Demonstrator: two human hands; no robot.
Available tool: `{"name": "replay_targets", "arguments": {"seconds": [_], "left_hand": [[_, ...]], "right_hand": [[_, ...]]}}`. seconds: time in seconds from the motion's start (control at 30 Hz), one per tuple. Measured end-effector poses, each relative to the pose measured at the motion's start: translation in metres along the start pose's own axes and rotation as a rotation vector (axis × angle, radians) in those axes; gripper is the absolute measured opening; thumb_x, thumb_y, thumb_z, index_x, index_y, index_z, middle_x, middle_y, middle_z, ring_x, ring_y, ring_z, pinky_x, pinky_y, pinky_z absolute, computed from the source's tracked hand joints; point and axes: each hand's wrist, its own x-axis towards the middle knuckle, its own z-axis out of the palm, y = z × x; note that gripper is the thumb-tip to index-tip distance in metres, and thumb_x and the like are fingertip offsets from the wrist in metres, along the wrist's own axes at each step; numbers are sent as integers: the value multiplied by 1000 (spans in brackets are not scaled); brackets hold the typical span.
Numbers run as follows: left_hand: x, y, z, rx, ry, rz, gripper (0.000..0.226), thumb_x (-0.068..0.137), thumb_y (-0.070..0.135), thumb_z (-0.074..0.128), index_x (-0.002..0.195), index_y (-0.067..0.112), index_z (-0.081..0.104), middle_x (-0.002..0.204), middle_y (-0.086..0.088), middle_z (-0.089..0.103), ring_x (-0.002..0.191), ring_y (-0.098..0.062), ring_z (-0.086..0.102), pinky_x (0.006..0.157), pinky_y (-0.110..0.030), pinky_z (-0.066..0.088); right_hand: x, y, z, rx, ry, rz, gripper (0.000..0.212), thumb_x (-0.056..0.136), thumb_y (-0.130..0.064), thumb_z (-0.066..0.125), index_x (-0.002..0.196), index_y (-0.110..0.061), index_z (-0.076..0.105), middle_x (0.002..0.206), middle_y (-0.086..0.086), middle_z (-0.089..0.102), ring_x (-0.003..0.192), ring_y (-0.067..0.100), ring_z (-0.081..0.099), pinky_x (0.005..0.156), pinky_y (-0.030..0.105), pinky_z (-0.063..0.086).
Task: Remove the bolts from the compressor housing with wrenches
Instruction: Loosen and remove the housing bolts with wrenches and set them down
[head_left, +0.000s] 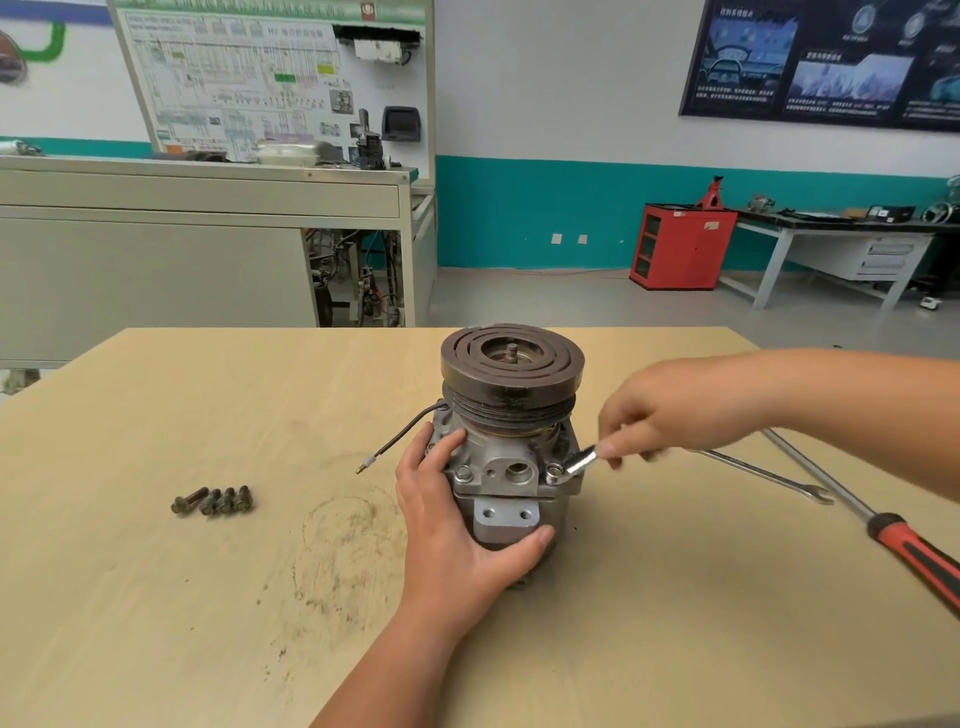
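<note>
The compressor housing (511, 478) stands upright at centre frame on the pale wooden surface (156, 597). It is grey cast metal and carries a dark, grooved pulley (511, 364) on top. Its front flange shows a round port, with a seated bolt (462, 473) at the left of it. A thin black wire (400, 441) trails from its upper left side down to the surface.

Four loose bolts (213, 501), dark and grimy, lie side by side well to the left of the housing.

The left hand (457, 535) comes up from the lower middle of the frame. Its grip is closed round the housing, fingers on the left side and thumb across the lower front block. The right hand (670, 410) reaches in from the right edge, and its fingertips pinch a shiny wrench (569, 465) whose ring end sits on the flange's right bolt.

An open-jawed shaft (769, 475) shows just right of that hand; whether it belongs to the held tool cannot be told. A red-and-black-handled screwdriver (914, 551) lies at lower right.
</note>
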Motion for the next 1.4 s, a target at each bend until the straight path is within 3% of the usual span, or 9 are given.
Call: {"name": "replay_targets", "arguments": {"seconds": [0.07,0.13,0.33,0.53,0.73,0.93,1.03,1.13,1.4], "left_hand": [[0,-1,0,0,-4,-7,86,51,57,72,126,37,34,146,-2,21,140,-12,18,106,-4,17],[0,-1,0,-5,-7,-10,85,51,57,72,126,33,37,146,-2,21,140,-13,19,107,-6,18],[0,0,0,-1,3,9,85,52,57,72,126,38,34,145,-4,23,140,-12,19,109,-10,18],[1,1,0,4,5,25,84,53,58,72,126,36,34,145,-7,24,140,-9,17,108,-7,17],[1,0,0,3,14,33,84,53,58,71,124,45,29,145,-6,24,140,-9,17,109,-9,18],[1,-1,0,-2,5,10,85,52,57,71,125,42,31,145,-4,23,140,-12,19,108,-7,18],[0,-1,-1,0,1,1,86,51,57,72,126,34,36,145,-2,22,140,-12,20,108,-7,19],[0,-1,-1,-1,-2,0,85,51,57,72,126,34,37,145,-1,22,140,-13,20,110,-16,21],[1,-2,0,7,14,21,88,53,59,73,127,50,26,146,-3,23,140,-8,17,108,-7,17]], "right_hand": [[4,5,-2,-142,126,-42,23,94,-46,47,101,-30,62,92,-8,62,86,10,56,78,27,47],[0,13,-3,-68,73,-15,20,94,-44,48,89,-30,61,81,-12,62,76,2,57,69,22,46],[-18,6,31,955,-194,-2,23,99,-25,41,87,-10,53,73,3,73,70,16,72,44,16,47],[-14,-15,48,1169,-143,-25,27,99,-25,42,85,-8,57,58,3,68,52,13,68,43,16,48],[-9,-18,45,1054,-173,5,29,100,-28,40,83,-10,55,51,-1,64,45,11,64,41,16,46],[4,1,4,50,45,-13,28,93,-46,48,82,-25,64,67,-12,62,64,6,58,64,21,45],[12,9,2,-105,177,-111,21,93,-45,49,99,-31,65,93,-8,64,86,10,57,76,26,48],[0,21,0,207,-4,-75,18,96,-34,49,88,-33,65,81,-13,65,78,0,62,65,12,47],[-12,-4,53,1073,-276,-120,25,100,-24,36,89,-10,54,73,3,73,68,16,72,67,25,58]]}}
